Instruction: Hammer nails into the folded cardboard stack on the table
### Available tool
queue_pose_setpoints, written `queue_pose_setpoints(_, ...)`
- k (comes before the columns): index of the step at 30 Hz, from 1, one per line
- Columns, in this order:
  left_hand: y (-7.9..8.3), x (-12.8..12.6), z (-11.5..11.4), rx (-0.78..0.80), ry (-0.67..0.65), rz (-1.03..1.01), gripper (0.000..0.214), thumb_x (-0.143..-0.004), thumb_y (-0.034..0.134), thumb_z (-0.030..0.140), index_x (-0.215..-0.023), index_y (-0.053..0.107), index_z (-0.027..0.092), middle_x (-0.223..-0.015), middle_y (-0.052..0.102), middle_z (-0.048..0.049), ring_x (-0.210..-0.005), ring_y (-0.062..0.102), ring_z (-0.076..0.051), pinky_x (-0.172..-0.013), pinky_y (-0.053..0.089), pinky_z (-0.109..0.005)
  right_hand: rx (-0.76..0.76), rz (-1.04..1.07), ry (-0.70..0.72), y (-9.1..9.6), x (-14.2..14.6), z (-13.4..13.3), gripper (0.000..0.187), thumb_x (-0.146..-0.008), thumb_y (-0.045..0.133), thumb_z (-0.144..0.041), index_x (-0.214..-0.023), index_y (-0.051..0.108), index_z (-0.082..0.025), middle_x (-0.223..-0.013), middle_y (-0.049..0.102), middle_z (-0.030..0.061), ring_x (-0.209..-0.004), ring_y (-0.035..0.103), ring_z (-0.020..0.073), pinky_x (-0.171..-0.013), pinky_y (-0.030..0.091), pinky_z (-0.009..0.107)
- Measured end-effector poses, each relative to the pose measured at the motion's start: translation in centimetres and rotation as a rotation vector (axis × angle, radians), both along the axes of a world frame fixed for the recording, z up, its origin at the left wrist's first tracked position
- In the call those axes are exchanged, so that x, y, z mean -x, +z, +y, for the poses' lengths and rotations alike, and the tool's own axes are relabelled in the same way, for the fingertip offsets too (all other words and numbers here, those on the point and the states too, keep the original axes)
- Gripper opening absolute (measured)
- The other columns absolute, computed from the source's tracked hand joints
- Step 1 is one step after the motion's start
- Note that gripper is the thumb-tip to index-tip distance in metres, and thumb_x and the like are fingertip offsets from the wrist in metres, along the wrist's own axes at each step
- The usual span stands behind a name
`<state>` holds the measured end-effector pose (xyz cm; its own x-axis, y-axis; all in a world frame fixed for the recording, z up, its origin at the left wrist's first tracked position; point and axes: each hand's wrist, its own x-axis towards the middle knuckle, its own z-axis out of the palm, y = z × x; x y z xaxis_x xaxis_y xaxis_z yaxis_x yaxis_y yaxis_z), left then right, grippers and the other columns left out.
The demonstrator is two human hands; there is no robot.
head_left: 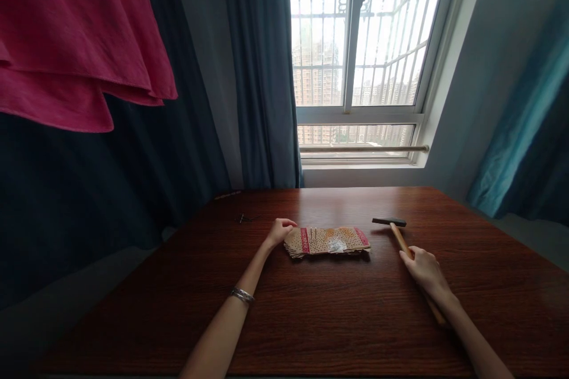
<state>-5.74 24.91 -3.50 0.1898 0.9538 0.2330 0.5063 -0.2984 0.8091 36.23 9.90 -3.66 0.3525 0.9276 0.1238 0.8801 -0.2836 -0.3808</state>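
A layered cardboard pad [320,243], dotted with small holes and banded in pink, lies on the wooden table. Two nails [313,233] stand upright in its top, left of the middle. My left hand [280,232] holds the pad's left end, its fingers close together and partly hidden from view. To the right of the pad, a hammer with a dark head [390,222] and a wooden handle [401,240] rests on the table. My right hand [424,269] is closed around the handle, and the handle's lower end sticks out below it.
Small dark metal pieces [241,218], probably nails, lie at the back left of the table [338,314]. A pink cloth [80,41] hangs at upper left. Blue curtains [267,71] and a barred window [355,53] are beyond the table's far edge.
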Motion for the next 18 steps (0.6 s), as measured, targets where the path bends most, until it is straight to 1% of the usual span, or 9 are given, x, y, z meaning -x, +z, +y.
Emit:
queue_pose_setpoints(3, -0.06, 0.05, -0.04, 0.006, -0.005, -0.004, 0.028, -0.064, 0.047, 0.016, -0.080, 0.069, 0.010, -0.081, 0.069, -0.0079, -0.077, 0.062, -0.018, -0.071, 0.047, -0.026, -0.015, -0.029, 0.013, -0.38, -0.04, -0.34, 0.035, -0.079, 0.037, -0.043, -0.088, 0.061, -0.018, -0.085, 0.066, 0.0119, -0.081, 0.061, 0.0266, -0.060, 0.037, 0.028)
queue_pose_setpoints(6, -0.08, 0.03, -0.08, 0.006, -0.002, -0.001, 0.028, -0.064, 0.046, 0.016, -0.079, 0.069, 0.010, -0.081, 0.069, -0.0080, -0.077, 0.062, -0.018, -0.071, 0.047, -0.027, -0.027, -0.062, 0.037, -0.55, -0.11, -0.38, 0.034, -0.080, 0.037, -0.042, -0.085, 0.060, -0.018, -0.085, 0.066, 0.0116, -0.081, 0.061, 0.0256, -0.060, 0.037, 0.028)
queue_pose_setpoints(10, -0.25, 0.02, 0.00, 0.003, -0.004, -0.008, 0.028, -0.063, 0.047, 0.016, -0.079, 0.069, 0.010, -0.081, 0.069, -0.0082, -0.077, 0.062, -0.018, -0.072, 0.046, -0.026, -0.003, -0.073, 0.047, -0.58, -0.15, -0.44, 0.034, -0.080, 0.036, -0.043, -0.083, 0.060, -0.019, -0.084, 0.065, 0.0109, -0.082, 0.061, 0.0252, -0.060, 0.037, 0.028)
queue_pose_setpoints(18, -0.10, -0.12, -0.21, 0.011, 0.003, -0.027, 0.027, -0.063, 0.048, 0.015, -0.077, 0.069, 0.010, -0.080, 0.069, -0.0087, -0.076, 0.062, -0.018, -0.070, 0.046, -0.026, 0.005, -0.043, 0.059, -0.57, 0.48, -0.95, 0.035, -0.079, 0.038, -0.045, -0.090, 0.060, -0.020, -0.088, 0.065, 0.0102, -0.084, 0.061, 0.0246, -0.060, 0.038, 0.028)
